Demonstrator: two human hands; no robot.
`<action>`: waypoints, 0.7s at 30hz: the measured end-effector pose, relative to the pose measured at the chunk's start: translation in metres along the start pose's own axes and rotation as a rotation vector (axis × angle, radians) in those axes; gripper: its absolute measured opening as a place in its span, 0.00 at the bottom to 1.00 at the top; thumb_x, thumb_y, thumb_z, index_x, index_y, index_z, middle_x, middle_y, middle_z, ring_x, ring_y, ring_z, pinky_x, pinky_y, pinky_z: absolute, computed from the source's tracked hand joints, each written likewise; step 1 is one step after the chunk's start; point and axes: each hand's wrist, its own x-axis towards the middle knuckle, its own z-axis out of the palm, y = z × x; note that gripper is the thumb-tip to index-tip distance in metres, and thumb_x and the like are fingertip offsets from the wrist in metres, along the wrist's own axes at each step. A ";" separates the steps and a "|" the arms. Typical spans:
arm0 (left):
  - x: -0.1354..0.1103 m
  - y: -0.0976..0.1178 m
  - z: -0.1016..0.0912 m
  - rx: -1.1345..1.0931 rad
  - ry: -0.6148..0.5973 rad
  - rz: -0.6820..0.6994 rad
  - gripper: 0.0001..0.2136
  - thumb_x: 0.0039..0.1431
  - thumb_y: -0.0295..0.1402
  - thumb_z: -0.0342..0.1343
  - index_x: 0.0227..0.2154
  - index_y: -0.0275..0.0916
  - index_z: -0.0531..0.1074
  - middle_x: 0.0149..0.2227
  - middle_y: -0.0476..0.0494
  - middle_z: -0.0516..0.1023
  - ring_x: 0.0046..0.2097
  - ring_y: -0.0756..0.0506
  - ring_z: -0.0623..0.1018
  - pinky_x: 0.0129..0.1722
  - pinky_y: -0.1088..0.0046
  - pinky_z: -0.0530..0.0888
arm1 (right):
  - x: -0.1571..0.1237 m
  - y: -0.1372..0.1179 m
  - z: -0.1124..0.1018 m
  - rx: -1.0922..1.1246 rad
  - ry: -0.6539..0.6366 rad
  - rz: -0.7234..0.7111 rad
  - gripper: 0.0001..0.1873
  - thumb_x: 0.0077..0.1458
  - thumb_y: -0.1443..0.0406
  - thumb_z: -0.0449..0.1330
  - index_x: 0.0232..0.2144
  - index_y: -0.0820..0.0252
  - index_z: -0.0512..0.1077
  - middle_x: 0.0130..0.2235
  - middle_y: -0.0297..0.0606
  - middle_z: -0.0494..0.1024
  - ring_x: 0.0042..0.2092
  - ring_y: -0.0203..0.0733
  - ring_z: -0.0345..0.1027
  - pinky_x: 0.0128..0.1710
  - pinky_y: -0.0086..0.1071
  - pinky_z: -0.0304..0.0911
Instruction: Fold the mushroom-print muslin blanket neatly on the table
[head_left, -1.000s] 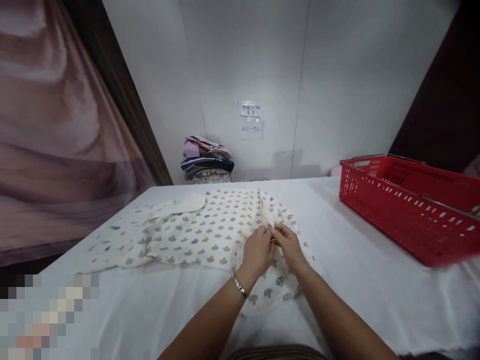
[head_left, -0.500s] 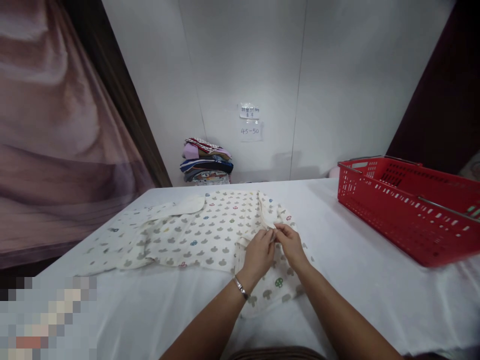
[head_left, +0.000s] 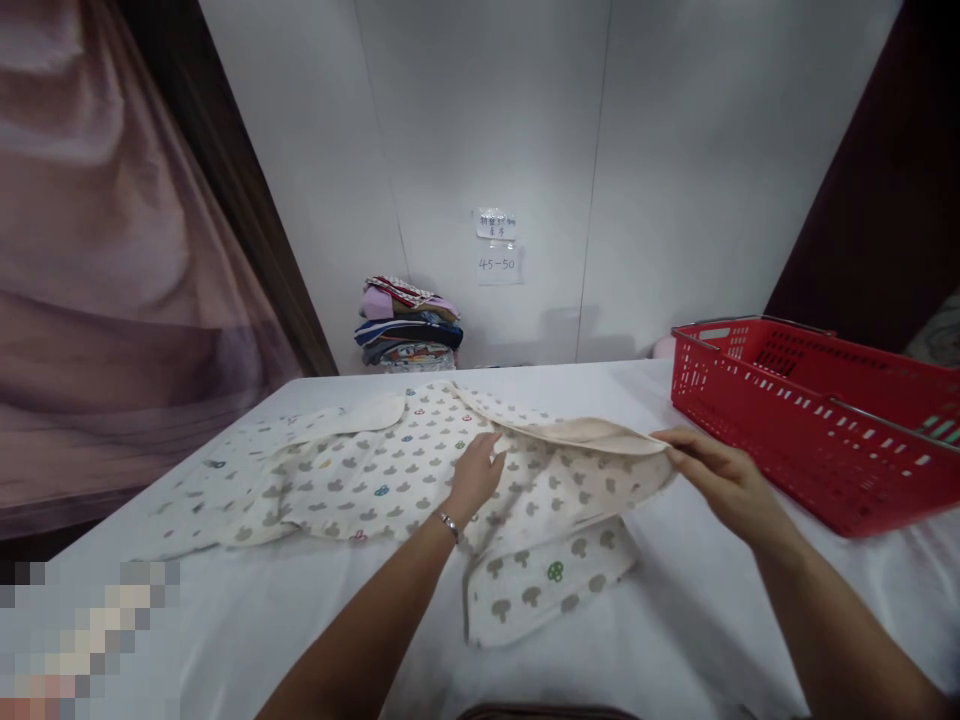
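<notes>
In the head view, a mushroom-print garment [head_left: 427,460] lies across the middle of the frame on a white desk [head_left: 300,630]. Right of centre, the right hand [head_left: 720,477] has its grip pinched on a raised edge of the garment. At centre, the left hand [head_left: 475,475] touches the garment, its grip slightly parted. A red basket [head_left: 780,425] stands at the right; folded clothes [head_left: 409,328] are piled above centre-left.
</notes>
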 end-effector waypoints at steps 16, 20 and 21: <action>0.058 -0.053 0.002 0.695 -0.383 0.310 0.16 0.56 0.27 0.50 0.47 0.40 0.71 0.49 0.40 0.74 0.56 0.40 0.66 0.55 0.59 0.62 | -0.030 0.011 -0.080 -0.913 0.036 -0.331 0.17 0.59 0.60 0.51 0.50 0.55 0.65 0.43 0.40 0.72 0.42 0.42 0.69 0.41 0.32 0.64; 0.068 -0.050 0.003 0.684 -0.497 0.326 0.12 0.55 0.28 0.50 0.40 0.41 0.75 0.42 0.42 0.76 0.50 0.42 0.71 0.52 0.63 0.65 | -0.030 0.017 -0.087 -1.059 0.016 -0.242 0.16 0.60 0.57 0.48 0.47 0.56 0.66 0.43 0.39 0.72 0.42 0.43 0.69 0.36 0.32 0.65; 0.070 -0.050 0.003 0.681 -0.503 0.323 0.11 0.55 0.29 0.50 0.39 0.40 0.75 0.41 0.42 0.77 0.48 0.42 0.72 0.51 0.63 0.65 | -0.030 0.018 -0.088 -1.088 0.014 -0.211 0.16 0.60 0.56 0.47 0.45 0.56 0.66 0.43 0.39 0.72 0.42 0.43 0.69 0.35 0.33 0.65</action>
